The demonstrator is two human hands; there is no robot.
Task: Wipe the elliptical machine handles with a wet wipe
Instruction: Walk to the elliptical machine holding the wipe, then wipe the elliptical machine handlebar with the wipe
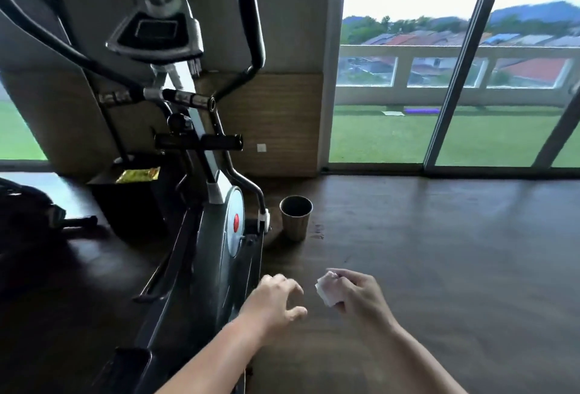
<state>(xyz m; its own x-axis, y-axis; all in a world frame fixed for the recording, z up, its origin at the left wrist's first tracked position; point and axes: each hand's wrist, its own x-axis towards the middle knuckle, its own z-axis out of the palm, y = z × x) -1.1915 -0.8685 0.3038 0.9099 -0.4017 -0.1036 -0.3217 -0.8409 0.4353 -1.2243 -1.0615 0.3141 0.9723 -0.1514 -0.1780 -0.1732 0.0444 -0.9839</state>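
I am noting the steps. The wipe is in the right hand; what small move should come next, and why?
Probably lift the right hand, which grips the wet wipe, to the nearest handle: the wipe hangs low over the floor and touches no handle. The left hand holds nothing.

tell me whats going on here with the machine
A person is beside the elliptical machine. Their right-hand grip holds a white wipe; the left-hand grip is empty, fingers relaxed, low by the machine's body. Neither touches the handles, which rise well above. A metal cup stands on the floor nearby.
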